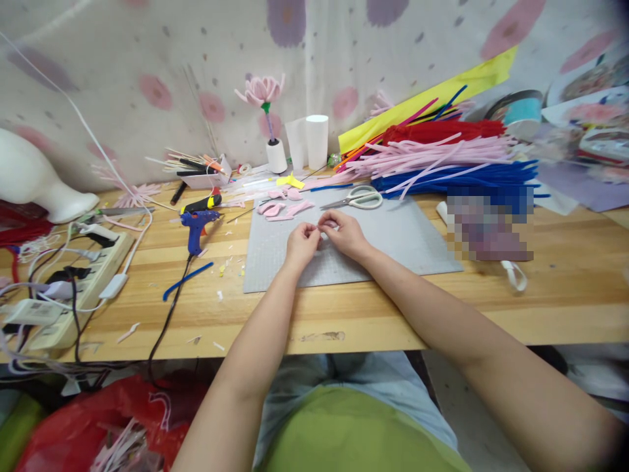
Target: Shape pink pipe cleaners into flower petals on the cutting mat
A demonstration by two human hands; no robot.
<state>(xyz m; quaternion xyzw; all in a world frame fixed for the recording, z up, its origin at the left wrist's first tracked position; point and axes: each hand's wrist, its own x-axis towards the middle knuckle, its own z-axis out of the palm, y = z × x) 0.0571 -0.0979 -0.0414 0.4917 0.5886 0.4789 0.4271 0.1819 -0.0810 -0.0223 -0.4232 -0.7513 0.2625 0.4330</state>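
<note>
My left hand point(302, 248) and my right hand point(345, 234) meet over the grey cutting mat point(413, 242), fingertips pinched together. Between them shows a little of a pink pipe cleaner point(328, 224), mostly hidden by my fingers. Just beyond, several bent pink pipe-cleaner petals point(271, 209) lie at the mat's far left corner. Scissors point(361, 198) with pale handles rest on the mat beyond my right hand. A finished pink pipe-cleaner flower point(260, 92) stands upright in a small white holder point(276, 157) at the back.
Left of the mat lie a blue glue gun point(196, 229), its black cord and a blue pipe cleaner point(187, 280). A power strip point(105, 269) with tangled cables fills the left side. Bundles of pink pipe cleaners point(432, 157) and blue pipe cleaners point(462, 178) lie back right.
</note>
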